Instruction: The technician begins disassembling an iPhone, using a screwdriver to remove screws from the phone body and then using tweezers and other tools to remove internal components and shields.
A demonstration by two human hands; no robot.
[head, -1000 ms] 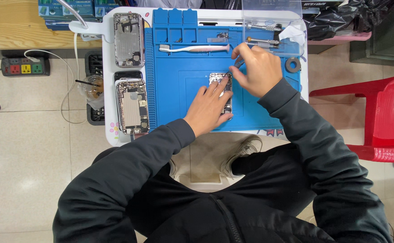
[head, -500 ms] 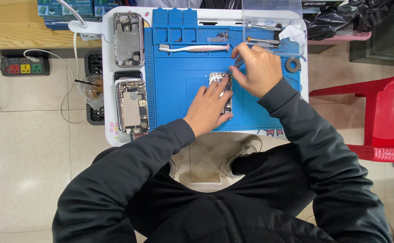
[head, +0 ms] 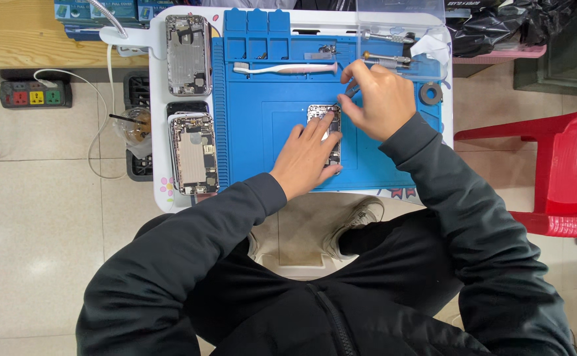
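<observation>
Hands [head: 308, 155] [head: 375, 99] crowd opened phone [head: 325, 113] mid-mat [head: 255, 132], edges open.

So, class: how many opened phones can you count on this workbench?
3: one at the table's upper left, one below it, and one on the blue mat under the left hand. More may be hidden.
</observation>
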